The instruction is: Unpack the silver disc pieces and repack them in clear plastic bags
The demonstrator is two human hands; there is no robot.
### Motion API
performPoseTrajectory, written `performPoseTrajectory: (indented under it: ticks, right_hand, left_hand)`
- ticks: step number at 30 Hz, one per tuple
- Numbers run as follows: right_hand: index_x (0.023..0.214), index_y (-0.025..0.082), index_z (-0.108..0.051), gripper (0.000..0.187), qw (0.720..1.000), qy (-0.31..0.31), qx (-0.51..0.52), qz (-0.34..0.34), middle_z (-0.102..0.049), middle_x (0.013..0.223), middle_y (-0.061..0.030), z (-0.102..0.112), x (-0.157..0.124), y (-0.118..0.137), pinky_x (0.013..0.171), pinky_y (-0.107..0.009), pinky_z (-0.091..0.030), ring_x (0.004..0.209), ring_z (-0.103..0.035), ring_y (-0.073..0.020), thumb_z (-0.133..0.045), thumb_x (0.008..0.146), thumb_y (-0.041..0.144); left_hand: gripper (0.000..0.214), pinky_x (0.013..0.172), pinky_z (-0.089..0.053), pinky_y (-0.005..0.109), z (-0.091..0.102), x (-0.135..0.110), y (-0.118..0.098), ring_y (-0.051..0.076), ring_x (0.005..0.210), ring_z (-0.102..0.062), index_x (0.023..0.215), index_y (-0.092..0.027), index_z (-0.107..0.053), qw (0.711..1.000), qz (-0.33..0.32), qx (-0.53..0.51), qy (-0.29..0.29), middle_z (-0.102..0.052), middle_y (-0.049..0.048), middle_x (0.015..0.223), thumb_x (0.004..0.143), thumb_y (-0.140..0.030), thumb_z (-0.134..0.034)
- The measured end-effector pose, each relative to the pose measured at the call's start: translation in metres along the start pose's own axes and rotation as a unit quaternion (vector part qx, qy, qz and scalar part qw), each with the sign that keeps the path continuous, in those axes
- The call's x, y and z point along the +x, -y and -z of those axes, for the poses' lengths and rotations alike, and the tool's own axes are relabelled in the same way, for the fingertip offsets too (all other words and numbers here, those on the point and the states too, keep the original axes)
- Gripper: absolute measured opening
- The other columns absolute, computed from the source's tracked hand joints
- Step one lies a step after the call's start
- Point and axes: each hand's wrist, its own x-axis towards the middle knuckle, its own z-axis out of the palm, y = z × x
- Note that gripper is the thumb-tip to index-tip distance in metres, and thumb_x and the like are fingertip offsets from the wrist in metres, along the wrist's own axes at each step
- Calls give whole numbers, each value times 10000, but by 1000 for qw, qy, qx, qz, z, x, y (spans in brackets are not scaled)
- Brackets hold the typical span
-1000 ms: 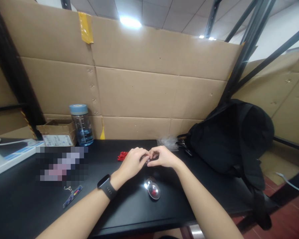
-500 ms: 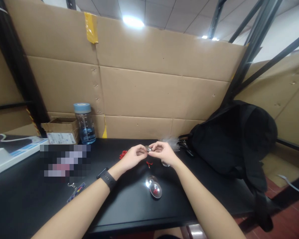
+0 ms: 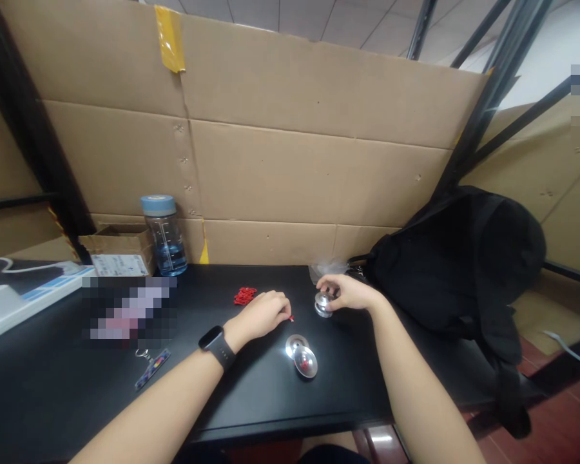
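Note:
My left hand [image 3: 263,314], with a black watch on its wrist, rests on the black table [image 3: 251,399] with its fingers curled; a small red piece [image 3: 290,318] shows at the fingertips. My right hand [image 3: 345,293] is closed over the top of a small shiny metal piece [image 3: 322,305] standing on the table. Closer to me lie two round shiny metal pieces [image 3: 302,354], one with something red in it. A small heap of red pieces [image 3: 244,296] lies just beyond my left hand.
A black backpack [image 3: 464,258] fills the table's right side, with a clear plastic bag [image 3: 326,269] beside it. At the back left stand a water bottle [image 3: 164,233] and a small cardboard box [image 3: 118,248]. A keychain [image 3: 151,363] lies at the left. A cardboard wall stands behind.
My hands were together, raised over the table with a small metal piece between them. They have parted: the right one has set a metal piece down to the right, the left has dropped to the table.

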Motion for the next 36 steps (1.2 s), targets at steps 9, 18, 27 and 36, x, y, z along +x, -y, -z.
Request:
performPoseTrajectory:
  ticks: [9,18,27,36]
  right_hand:
    - [1098,188,-675,595,997,68,22,-36,-683,951,-39,-9,6,-2,719,-273,-504,830,-611,-181,-858,540,282]
    - [1058,190,-734,547,997,53,-34,-53,-725,959,-48,-6,4,-2,751,-289,-508,870,-647,-214,-852,534,293]
    - [968,199,-762,465,994,52,-54,-77,-744,871,-31,-3,3,-4,722,-284,-502,839,-668,-228,-860,525,302]
    - [1164,214,-700,622,998,3,-59,-25,-713,1099,-65,-4,2,4,822,-307,-501,991,-643,-249,-854,576,347]
  left_hand:
    - [137,801,-481,286,69,-22,73,200,842,-686,871,-221,-725,981,145,3,-132,-761,29,894,877,-305,-618]
    - [180,795,-507,274,63,-28,86,189,827,-697,843,-212,-749,986,136,-75,-55,-770,26,858,802,-362,-659]
    - [145,833,-493,279,59,-25,85,193,880,-692,889,-227,-752,991,125,-32,-45,-761,20,910,802,-301,-662]
    - [373,820,-500,273,42,-11,-2,188,937,-650,1124,-259,-718,974,-42,-187,120,-707,34,1073,753,-270,-757]
